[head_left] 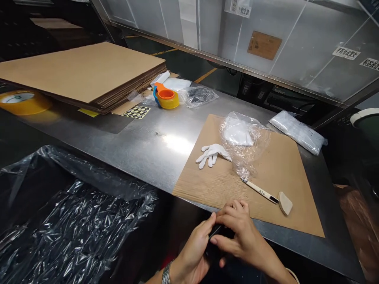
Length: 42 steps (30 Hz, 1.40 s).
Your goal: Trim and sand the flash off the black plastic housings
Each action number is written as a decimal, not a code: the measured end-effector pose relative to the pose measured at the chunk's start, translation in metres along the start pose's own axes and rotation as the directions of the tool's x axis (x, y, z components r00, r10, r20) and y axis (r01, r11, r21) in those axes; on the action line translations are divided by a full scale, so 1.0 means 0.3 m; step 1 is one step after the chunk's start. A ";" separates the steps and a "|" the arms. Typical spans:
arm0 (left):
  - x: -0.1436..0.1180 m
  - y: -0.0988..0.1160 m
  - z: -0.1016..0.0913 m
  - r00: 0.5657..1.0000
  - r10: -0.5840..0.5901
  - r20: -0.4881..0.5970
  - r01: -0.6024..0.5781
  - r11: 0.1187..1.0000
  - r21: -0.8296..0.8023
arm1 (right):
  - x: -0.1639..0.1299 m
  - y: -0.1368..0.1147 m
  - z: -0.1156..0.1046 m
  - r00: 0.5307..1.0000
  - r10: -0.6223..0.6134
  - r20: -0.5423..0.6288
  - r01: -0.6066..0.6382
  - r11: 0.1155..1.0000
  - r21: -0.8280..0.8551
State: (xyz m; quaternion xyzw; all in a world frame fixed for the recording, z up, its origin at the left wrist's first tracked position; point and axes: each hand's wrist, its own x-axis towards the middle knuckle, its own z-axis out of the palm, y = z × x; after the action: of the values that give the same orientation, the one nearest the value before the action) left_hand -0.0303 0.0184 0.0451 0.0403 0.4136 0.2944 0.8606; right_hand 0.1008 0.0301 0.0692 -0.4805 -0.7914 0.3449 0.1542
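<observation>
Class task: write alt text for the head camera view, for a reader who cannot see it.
Left hand and right hand pinch a small dark object together at the near edge of a steel table. Beyond lie a cardboard sheet, white glove and labelled stick.

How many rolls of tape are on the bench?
2. A large yellowish tape roll lies at the far left beside the cardboard stack; an orange-cored roll in a dispenser sits right of that stack. Others may be hidden.
</observation>
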 end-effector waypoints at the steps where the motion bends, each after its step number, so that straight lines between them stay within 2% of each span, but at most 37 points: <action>1: 0.000 -0.003 -0.003 1.000 -0.010 0.006 0.010 1.000 0.001 | 0.001 0.002 0.002 1.000 -0.007 0.001 0.007 1.000 0.010; 6: 0.003 -0.014 -0.029 0.997 -0.069 0.044 0.069 0.998 0.006 | -0.002 0.030 0.002 0.997 -0.074 0.036 0.071 0.995 0.074; 11: -0.007 -0.012 -0.055 0.989 -0.124 0.076 0.124 0.992 0.009 | -0.020 0.088 -0.033 0.991 -0.121 0.066 0.115 0.990 0.088; 13: -0.015 -0.007 -0.061 0.986 -0.142 0.084 0.141 0.990 0.021 | -0.026 0.119 -0.048 0.994 -0.103 0.043 0.098 0.989 0.110; 16: -0.021 -0.003 -0.071 0.984 -0.148 0.094 0.146 0.989 0.032 | -0.036 0.164 -0.061 1.000 -0.002 -0.024 0.007 0.979 0.204; 19: -0.018 -0.006 -0.080 0.992 -0.090 0.093 0.087 0.996 0.032 | -0.054 0.188 -0.042 0.987 0.124 -0.106 -0.091 0.958 0.272; 22: -0.017 -0.014 -0.080 0.995 0.087 0.038 -0.089 0.995 0.037 | -0.085 0.167 0.039 0.956 0.237 -0.170 -0.158 0.910 0.382; 25: -0.021 -0.030 -0.063 0.963 0.264 -0.053 -0.261 0.964 0.056 | -0.110 0.104 0.169 0.935 0.327 -0.139 -0.181 0.776 0.604; 27: -0.022 -0.046 -0.050 0.947 0.312 -0.083 -0.308 0.950 0.053 | -0.110 0.064 0.246 0.892 0.423 -0.157 -0.195 0.674 0.713; 29: -0.020 -0.064 -0.041 0.936 0.345 -0.076 -0.342 0.939 0.045 | -0.098 0.047 0.284 0.837 0.502 -0.219 -0.184 0.634 0.751; 32: -0.016 -0.082 -0.041 0.937 0.345 -0.059 -0.342 0.938 0.056 | -0.069 0.074 0.260 0.776 0.569 -0.273 -0.216 0.646 0.732; 35: -0.011 -0.085 -0.049 0.966 0.251 -0.055 -0.243 0.963 0.119 | -0.045 0.121 0.194 0.741 0.620 -0.259 -0.277 0.633 0.723; 39: 0.008 -0.091 -0.076 0.966 0.248 -0.074 -0.237 0.963 0.131 | -0.021 0.140 0.172 0.757 0.613 -0.225 -0.267 0.605 0.751; 42: 0.035 -0.103 -0.109 0.913 0.304 -0.271 -0.305 0.952 0.038 | -0.013 0.124 0.217 0.809 0.555 -0.196 -0.234 0.609 0.758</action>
State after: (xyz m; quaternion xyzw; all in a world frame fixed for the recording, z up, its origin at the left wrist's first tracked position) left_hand -0.0346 -0.0070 0.0068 0.0609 0.5164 0.4284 0.7390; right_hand 0.0896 0.0120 -0.0028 -0.6121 -0.4175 0.5350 0.4060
